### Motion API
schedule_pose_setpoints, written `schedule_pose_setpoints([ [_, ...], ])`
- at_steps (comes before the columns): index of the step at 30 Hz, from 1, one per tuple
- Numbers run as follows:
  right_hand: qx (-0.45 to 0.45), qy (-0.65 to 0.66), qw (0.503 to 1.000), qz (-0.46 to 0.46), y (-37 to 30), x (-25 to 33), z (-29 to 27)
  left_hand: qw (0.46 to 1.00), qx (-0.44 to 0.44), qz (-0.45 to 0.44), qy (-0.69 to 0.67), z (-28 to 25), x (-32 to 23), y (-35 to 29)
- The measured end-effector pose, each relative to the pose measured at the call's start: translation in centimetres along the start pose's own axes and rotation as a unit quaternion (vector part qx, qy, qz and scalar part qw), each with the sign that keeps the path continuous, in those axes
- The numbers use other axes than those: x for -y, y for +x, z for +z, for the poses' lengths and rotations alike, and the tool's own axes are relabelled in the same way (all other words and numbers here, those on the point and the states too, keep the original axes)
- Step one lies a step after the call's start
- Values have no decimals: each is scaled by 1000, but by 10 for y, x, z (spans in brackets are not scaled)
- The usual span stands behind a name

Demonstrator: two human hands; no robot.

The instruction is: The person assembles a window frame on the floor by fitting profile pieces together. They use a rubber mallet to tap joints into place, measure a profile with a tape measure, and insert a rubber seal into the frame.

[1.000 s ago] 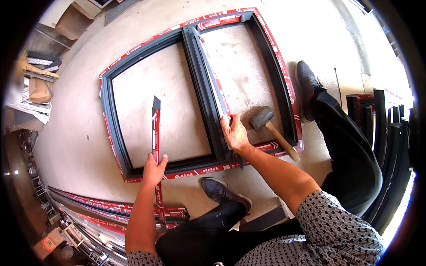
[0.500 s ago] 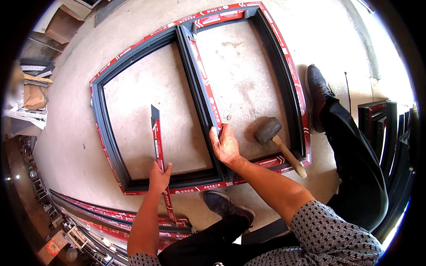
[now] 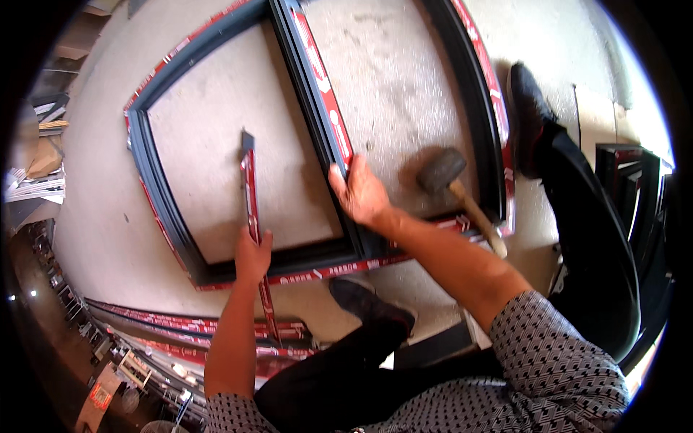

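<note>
A dark grey window frame (image 3: 162, 195) with red protective tape lies flat on the floor, split in two by a middle bar (image 3: 307, 108). My left hand (image 3: 253, 256) is closed round a long, narrow red-taped profile strip (image 3: 250, 191). The strip slants over the frame's left opening and crosses its near edge. My right hand (image 3: 363, 196) grips the middle bar near its lower end, thumb on the left side and fingers on the right. Beside it, a black-headed rubber mallet (image 3: 442, 170) with a wooden handle lies across the frame's near right corner.
Several red-taped profiles (image 3: 195, 325) lie on the floor at the near left. More dark frames (image 3: 628, 187) stand at the right, beyond my right leg. Cardboard and offcuts (image 3: 43, 159) are piled at the far left. My shoes (image 3: 530, 108) are close to the frame.
The view has shifted, so the frame, mallet and hands sit higher in the picture. The strip has turned slightly and shows less red. Both hands keep their holds.
</note>
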State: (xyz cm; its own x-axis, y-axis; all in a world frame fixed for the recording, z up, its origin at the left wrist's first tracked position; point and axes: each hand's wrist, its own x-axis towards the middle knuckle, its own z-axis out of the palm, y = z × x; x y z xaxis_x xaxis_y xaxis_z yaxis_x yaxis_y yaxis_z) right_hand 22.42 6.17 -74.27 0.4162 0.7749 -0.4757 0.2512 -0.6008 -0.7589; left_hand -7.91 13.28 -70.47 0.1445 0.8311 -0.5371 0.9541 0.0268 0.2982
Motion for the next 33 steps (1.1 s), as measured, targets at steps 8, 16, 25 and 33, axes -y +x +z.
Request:
schedule_pose_setpoints([
  [8,52,-51,997,-6,14,-8,-23,970,-150,137,131,-5,-55,-2],
  [16,90,-55,994,-17,25,-16,-23,962,176,135,-157,36,-121,-17],
  [25,125,-305,918,-221,37,-27,-19,948,279,111,-106,73,-157,-14],
  [33,96,-161,973,-135,36,-21,-18,935,309,92,-146,79,-149,-14],
])
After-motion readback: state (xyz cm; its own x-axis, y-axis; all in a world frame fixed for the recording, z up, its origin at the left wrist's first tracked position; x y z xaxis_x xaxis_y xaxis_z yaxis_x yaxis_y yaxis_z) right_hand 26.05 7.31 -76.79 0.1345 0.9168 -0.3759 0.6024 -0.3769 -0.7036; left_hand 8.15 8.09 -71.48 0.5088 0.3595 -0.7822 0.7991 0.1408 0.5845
